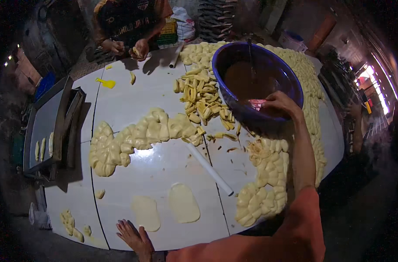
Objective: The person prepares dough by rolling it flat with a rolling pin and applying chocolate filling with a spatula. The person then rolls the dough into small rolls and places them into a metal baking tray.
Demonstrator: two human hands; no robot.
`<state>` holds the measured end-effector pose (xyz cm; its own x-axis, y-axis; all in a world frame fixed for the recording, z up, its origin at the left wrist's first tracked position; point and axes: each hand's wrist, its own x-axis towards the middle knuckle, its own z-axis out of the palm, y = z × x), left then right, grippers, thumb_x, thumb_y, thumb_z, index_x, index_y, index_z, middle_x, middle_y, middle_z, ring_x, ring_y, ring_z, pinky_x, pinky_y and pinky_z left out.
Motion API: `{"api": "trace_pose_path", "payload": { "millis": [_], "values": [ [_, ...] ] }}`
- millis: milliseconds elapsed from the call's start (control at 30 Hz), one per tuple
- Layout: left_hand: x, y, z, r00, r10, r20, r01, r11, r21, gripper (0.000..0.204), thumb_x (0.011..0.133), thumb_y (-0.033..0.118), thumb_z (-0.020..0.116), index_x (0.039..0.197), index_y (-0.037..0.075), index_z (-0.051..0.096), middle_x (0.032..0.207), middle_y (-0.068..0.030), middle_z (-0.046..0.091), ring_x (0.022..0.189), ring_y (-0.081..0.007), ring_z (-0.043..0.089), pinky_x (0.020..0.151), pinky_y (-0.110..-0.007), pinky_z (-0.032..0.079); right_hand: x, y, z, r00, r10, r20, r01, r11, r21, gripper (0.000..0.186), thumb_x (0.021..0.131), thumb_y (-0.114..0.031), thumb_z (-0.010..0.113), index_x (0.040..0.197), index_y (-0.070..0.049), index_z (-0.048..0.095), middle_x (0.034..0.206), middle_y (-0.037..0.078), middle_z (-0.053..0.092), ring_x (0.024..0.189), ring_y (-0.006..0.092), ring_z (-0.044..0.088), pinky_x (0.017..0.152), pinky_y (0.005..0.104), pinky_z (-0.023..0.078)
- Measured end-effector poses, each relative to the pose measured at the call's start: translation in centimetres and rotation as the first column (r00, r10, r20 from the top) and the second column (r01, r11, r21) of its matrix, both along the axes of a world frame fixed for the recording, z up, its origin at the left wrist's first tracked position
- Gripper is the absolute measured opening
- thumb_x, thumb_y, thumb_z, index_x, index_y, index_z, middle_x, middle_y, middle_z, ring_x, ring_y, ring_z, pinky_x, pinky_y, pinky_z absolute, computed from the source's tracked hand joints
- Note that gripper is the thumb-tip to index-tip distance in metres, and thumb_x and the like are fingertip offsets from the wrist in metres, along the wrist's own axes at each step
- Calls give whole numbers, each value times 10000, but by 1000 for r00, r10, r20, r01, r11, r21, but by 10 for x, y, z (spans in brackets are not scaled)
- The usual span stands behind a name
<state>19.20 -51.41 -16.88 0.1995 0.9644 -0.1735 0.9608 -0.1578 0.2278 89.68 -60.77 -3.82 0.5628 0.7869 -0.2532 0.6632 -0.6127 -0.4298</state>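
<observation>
My left hand (135,238) lies flat at the table's near edge, fingers spread, holding nothing. Just beyond it are two flattened dough sheets (184,203) (146,213). My right hand (281,105) is closed on a small pink-and-white piece (256,104) over the near inner side of a blue basin (300,89); its exact kind is unclear. Brown filling (247,81) lies in the basin, with a dark handle (252,59) standing in it. Between the sheets and the basin rests a white rolling pipe (210,169). Peeled banana pieces (201,98) are heaped left of the basin.
Dough lumps (142,131) run across the middle, and more (264,179) lie near my right arm. Metal trays (46,126), one with several filled strips, lean at the left. Across the table a person (133,26) holds a banana piece, near a yellow tool (106,83) and another pipe (176,56).
</observation>
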Motion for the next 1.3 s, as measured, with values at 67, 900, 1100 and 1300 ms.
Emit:
{"api": "trace_pose_path", "payload": {
  "millis": [67,900,1100,1300],
  "values": [
    [-4,0,-5,998,-38,54,35,997,70,732,1041,371,527,1599,-21,259,1669,-251,227,1577,-388,126,1253,-581,-1,2,-6,0,999,-17,-38,19,999,49,383,866,-361,800,977,6,790,648,-13,589,576,87,499,520,326,369],
    [-10,2,-16,984,-72,166,48,989,141,709,1038,374,561,1580,-16,323,1657,-246,274,1562,-426,160,1235,-624,28,-92,-7,36,927,25,-375,72,967,243,374,897,-414,771,860,-45,730,598,-56,519,453,36,414,430,245,289],
    [-6,5,-19,975,-116,188,78,977,196,754,999,359,637,1587,9,320,1646,-238,303,1556,-427,184,1232,-639,58,-166,-31,-7,849,164,-502,-152,986,65,288,863,-212,828,1071,-21,773,746,15,683,626,99,604,555,250,486],
    [-18,-2,-23,974,-51,219,-3,971,237,793,975,401,674,1597,49,332,1629,-240,339,1541,-442,225,1211,-676,105,-318,3,-40,852,419,-315,-456,888,-53,264,873,-259,814,1026,-45,791,792,98,749,673,138,706,605,310,540]
  ]
}}
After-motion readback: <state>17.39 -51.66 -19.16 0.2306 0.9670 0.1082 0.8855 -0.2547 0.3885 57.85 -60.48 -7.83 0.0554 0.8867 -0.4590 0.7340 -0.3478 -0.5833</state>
